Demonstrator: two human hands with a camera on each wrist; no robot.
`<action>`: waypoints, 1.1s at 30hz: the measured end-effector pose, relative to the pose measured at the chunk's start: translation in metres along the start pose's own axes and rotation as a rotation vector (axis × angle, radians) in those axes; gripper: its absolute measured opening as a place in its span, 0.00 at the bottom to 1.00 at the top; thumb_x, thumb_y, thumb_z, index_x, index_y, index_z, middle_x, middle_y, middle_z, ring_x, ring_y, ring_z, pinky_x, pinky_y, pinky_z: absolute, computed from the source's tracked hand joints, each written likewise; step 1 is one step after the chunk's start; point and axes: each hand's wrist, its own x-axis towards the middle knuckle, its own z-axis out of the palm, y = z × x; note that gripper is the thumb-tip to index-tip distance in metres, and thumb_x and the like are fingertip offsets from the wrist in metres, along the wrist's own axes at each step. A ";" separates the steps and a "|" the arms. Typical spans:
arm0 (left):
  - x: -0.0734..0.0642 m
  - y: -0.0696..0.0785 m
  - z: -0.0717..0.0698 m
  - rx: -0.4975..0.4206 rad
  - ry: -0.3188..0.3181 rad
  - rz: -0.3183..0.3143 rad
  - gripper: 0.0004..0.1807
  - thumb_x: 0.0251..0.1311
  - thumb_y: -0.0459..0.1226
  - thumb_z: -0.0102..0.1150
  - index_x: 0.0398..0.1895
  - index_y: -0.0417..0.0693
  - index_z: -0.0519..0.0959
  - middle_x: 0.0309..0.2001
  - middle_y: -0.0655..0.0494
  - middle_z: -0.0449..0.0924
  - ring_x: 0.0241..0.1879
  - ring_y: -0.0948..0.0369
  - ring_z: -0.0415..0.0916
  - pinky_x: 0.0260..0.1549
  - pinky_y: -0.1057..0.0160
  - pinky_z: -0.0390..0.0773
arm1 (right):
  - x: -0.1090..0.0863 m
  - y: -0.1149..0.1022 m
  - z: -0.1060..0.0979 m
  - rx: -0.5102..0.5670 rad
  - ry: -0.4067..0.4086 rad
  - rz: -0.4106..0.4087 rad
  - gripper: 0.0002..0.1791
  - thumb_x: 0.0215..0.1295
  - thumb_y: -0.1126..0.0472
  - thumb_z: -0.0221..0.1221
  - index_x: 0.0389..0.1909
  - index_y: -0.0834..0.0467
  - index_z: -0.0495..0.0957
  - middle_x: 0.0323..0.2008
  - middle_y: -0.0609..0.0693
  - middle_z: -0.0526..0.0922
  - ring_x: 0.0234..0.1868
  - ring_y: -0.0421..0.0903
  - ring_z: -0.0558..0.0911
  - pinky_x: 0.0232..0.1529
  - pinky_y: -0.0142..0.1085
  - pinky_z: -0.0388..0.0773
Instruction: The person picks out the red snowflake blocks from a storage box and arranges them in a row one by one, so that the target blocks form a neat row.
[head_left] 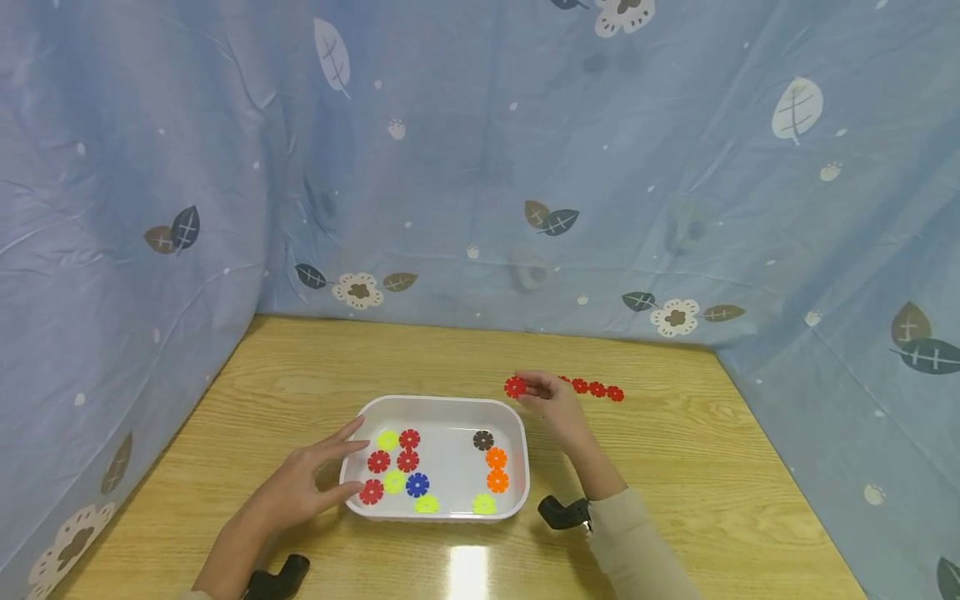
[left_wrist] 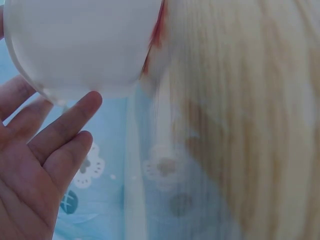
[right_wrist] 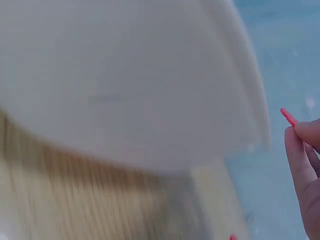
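My right hand [head_left: 555, 408] pinches a red notched plastic disc [head_left: 515, 387] between thumb and fingertips, just past the white tray's back right corner. The right wrist view shows that disc [right_wrist: 288, 117] edge-on, standing out from the fingertips. At the left end of the white tray [head_left: 442, 401], my left hand [head_left: 303, 483] spreads its fairly straight fingers and thumb along the rim. Its fingers [left_wrist: 65, 122] lie at the tray's outer wall in the left wrist view. Behind the right hand, a row of red notched discs [head_left: 597, 389] lies on the table, partly hidden by that hand.
Inside the tray lie several loose discs: red [head_left: 408, 460], yellow [head_left: 394, 481], blue [head_left: 417, 484], orange [head_left: 497, 458] and dark brown [head_left: 483, 440]. The wooden table [head_left: 675, 467] ends at a blue patterned cloth [head_left: 465, 167] at the back and sides.
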 end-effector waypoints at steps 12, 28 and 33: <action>-0.001 -0.001 0.001 -0.001 0.006 -0.004 0.27 0.55 0.50 0.65 0.58 0.52 0.77 0.70 0.55 0.62 0.65 0.49 0.66 0.57 0.44 0.71 | 0.008 0.041 -0.031 0.097 0.146 0.163 0.22 0.62 0.71 0.57 0.58 0.64 0.73 0.58 0.59 0.73 0.55 0.48 0.74 0.42 0.21 0.76; 0.000 0.000 0.001 -0.013 -0.005 -0.019 0.28 0.54 0.51 0.65 0.58 0.52 0.76 0.70 0.54 0.62 0.65 0.49 0.65 0.57 0.43 0.71 | 0.016 0.061 -0.031 -0.108 0.169 0.198 0.19 0.61 0.72 0.57 0.55 0.63 0.77 0.49 0.61 0.77 0.45 0.49 0.75 0.31 0.26 0.75; 0.001 0.000 0.001 -0.016 -0.011 -0.027 0.29 0.54 0.51 0.65 0.58 0.52 0.76 0.71 0.55 0.61 0.66 0.50 0.64 0.58 0.44 0.70 | 0.018 0.063 -0.031 -0.236 0.158 0.131 0.18 0.60 0.72 0.58 0.53 0.64 0.77 0.48 0.62 0.79 0.48 0.53 0.77 0.37 0.29 0.78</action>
